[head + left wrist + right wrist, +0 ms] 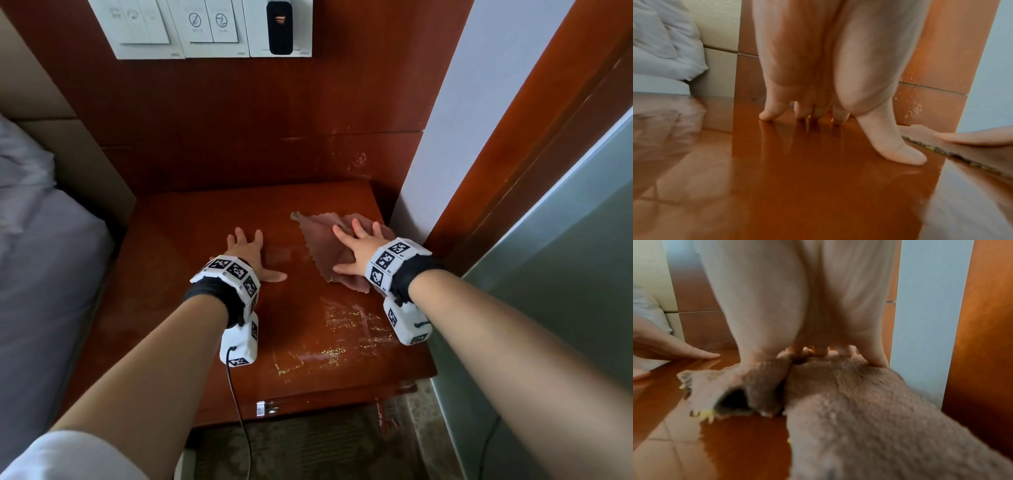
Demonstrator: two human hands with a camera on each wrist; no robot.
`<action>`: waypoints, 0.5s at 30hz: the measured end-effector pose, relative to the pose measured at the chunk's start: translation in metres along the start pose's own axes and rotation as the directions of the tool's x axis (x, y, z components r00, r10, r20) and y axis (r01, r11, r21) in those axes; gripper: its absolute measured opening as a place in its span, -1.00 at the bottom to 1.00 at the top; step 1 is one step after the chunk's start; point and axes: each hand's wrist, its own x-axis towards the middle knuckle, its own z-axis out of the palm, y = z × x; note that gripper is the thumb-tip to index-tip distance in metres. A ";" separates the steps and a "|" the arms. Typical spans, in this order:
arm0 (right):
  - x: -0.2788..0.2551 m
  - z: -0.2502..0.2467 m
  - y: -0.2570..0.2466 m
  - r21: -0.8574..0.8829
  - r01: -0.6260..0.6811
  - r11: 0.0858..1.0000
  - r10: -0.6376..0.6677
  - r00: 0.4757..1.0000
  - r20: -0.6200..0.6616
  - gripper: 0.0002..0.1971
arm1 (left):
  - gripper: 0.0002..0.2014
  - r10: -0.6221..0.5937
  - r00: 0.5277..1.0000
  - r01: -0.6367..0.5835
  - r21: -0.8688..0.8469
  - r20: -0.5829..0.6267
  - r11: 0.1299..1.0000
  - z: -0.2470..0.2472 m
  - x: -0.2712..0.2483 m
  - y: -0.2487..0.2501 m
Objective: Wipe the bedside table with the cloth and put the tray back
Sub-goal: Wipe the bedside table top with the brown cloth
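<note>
A glossy red-brown bedside table (191,219) (818,186) (740,443) fills the middle of the head view. A brownish-pink cloth (318,240) (849,402) (962,151) lies crumpled on its right rear part. My right hand (356,246) (807,305) presses flat on the cloth with spread fingers. My left hand (250,255) (828,73) rests spread on the bare wood just left of the cloth, thumb pointing toward it. No tray is in view.
A bed with grey sheets (41,260) adjoins the table's left side. A wood panel with a white switch plate (212,27) rises behind. A pale wall (462,120) and door frame (534,164) close off the right. Scratched patches (352,329) mark the table's front right.
</note>
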 end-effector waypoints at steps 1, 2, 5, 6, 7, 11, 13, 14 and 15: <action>0.002 -0.001 0.000 0.001 -0.004 1.000 0.004 1.000 -0.001 -0.14 | 0.13 0.001 1.000 -0.001 0.004 0.000 1.000 -0.001 0.001 0.001; 0.005 -0.002 0.000 0.000 -0.005 1.000 0.005 1.000 -0.003 -0.15 | 0.13 0.000 1.000 0.000 0.007 0.000 1.000 -0.002 0.001 0.001; 0.009 -0.005 0.001 -0.002 -0.005 1.000 0.005 1.000 -0.006 -0.15 | 0.15 -0.002 1.000 0.002 0.013 0.006 1.000 -0.003 0.004 0.002; 0.010 -0.005 0.002 0.000 -0.005 1.000 0.005 1.000 -0.006 -0.15 | 0.16 -0.002 1.000 0.002 0.013 0.006 1.000 -0.003 0.004 0.001; 0.011 -0.005 0.002 0.002 -0.005 1.000 0.005 1.000 -0.005 -0.14 | 0.16 -0.002 1.000 0.001 0.013 0.006 1.000 -0.003 0.006 0.001; 0.012 -0.003 0.003 0.004 -0.009 1.000 0.009 1.000 -0.005 -0.14 | 0.18 0.000 1.000 0.000 0.012 0.011 1.000 -0.003 0.008 -0.001; 0.013 -0.003 0.003 -0.005 -0.011 1.000 0.011 1.000 -0.005 -0.14 | 0.18 0.002 1.000 -0.003 0.011 0.012 1.000 -0.003 0.007 -0.001; 0.013 -0.003 0.002 -0.010 -0.013 1.000 0.012 1.000 -0.006 -0.14 | 0.18 0.003 1.000 -0.003 0.013 0.009 1.000 -0.003 0.007 -0.001; 0.012 -0.002 0.002 -0.011 -0.015 1.000 0.015 1.000 -0.008 -0.14 | 0.18 0.004 1.000 -0.004 0.018 0.006 1.000 -0.003 0.006 0.000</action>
